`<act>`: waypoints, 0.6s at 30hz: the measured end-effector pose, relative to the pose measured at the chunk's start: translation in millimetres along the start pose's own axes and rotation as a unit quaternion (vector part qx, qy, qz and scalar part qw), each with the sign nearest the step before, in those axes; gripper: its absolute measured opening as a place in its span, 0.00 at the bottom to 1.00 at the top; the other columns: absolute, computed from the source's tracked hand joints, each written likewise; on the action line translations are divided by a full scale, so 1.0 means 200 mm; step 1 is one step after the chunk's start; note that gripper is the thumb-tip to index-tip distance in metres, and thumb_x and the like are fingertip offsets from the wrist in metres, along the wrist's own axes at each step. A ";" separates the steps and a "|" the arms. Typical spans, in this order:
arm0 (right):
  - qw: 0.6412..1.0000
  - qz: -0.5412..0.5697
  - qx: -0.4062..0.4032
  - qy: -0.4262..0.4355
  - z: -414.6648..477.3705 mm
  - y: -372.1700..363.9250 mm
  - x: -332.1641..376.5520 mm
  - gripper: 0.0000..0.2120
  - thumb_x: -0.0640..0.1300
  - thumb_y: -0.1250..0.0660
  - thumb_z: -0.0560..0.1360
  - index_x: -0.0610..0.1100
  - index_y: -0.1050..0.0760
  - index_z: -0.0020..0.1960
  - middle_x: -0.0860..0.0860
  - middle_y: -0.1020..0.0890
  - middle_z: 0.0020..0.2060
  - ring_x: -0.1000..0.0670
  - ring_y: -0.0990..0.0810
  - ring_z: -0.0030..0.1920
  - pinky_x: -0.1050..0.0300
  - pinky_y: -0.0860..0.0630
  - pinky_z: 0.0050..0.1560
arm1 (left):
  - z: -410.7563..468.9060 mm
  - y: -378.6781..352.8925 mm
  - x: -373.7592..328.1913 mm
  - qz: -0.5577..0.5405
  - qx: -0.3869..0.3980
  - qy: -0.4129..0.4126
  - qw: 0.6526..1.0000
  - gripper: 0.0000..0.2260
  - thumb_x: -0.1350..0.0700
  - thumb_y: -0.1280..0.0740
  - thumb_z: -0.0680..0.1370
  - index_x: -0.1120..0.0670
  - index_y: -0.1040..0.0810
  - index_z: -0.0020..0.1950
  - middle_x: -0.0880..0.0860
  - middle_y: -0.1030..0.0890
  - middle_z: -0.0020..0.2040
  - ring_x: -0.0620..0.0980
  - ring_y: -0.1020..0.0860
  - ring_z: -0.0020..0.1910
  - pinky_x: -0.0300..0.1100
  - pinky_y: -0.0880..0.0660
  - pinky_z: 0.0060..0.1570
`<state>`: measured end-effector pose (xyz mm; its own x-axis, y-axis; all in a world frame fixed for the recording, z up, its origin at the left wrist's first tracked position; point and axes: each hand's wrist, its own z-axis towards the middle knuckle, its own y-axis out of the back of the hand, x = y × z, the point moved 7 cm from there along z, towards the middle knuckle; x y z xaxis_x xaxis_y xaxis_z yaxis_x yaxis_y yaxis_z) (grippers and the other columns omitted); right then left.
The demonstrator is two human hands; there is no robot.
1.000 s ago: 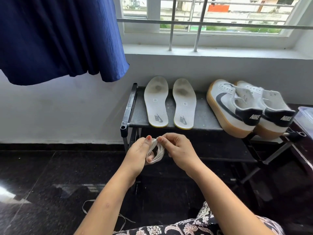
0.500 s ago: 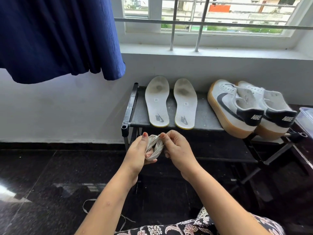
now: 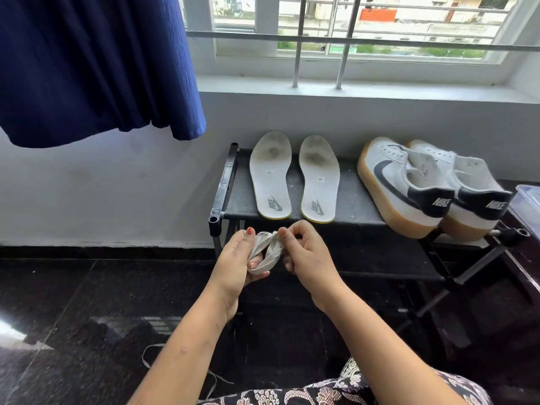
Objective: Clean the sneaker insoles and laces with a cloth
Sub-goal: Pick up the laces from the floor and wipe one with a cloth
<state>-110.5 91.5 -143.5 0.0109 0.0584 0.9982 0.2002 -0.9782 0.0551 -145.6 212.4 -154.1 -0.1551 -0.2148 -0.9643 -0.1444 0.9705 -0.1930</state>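
A white shoelace (image 3: 267,252) is coiled around the fingers of my left hand (image 3: 233,266). My right hand (image 3: 306,258) pinches the lace's top end beside my left thumb. Both hands hover just in front of a dark shoe rack (image 3: 350,200). Two grey-white insoles (image 3: 271,176) (image 3: 320,179) with dirty toe patches lie side by side on the rack's top shelf. To their right sit two white sneakers (image 3: 400,185) (image 3: 473,194) with gum soles, heels toward me. A second lace (image 3: 152,358) trails on the floor by my left forearm. No cloth is visible.
A blue garment (image 3: 96,65) hangs at the upper left in front of the white wall. A barred window (image 3: 344,33) runs above the sill. A clear plastic box (image 3: 530,197) pokes in at the right edge. The floor (image 3: 73,302) is dark polished stone.
My hands have lifted slightly toward the rack while the right hand keeps winding the lace around the left fingers; the coil looks a little thicker. Insoles and sneakers have not moved.
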 end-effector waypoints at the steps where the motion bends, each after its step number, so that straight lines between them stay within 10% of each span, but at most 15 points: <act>1: 1.000 0.004 0.001 -0.005 0.00 0.00 0.00 0.10 0.46 0.39 0.80 0.44 0.33 0.42 0.48 0.25 0.31 0.56 0.32 0.24 0.67 0.35 0.25 | 0.00 0.00 0.00 -0.009 -0.004 0.001 1.000 0.14 0.46 0.45 0.82 0.51 0.22 0.49 0.56 0.25 0.46 0.44 0.22 0.38 0.40 0.23 0.41; 18: 0.991 0.062 0.084 -0.077 -0.03 -0.05 0.00 0.09 0.47 0.38 0.80 0.44 0.33 0.46 0.53 0.23 0.34 0.57 0.29 0.26 0.66 0.38 0.27 | 0.01 0.05 -0.01 -0.065 -0.049 -0.005 0.997 0.09 0.49 0.37 0.78 0.54 0.28 0.45 0.46 0.33 0.25 0.44 0.26 0.32 0.38 0.25 0.36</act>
<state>-117.7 100.8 -145.0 0.1929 -0.0177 0.9811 0.3490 -0.9332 -0.0855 -144.1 222.0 -155.4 -0.1188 -0.3355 -0.9345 -0.2573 0.9194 -0.2974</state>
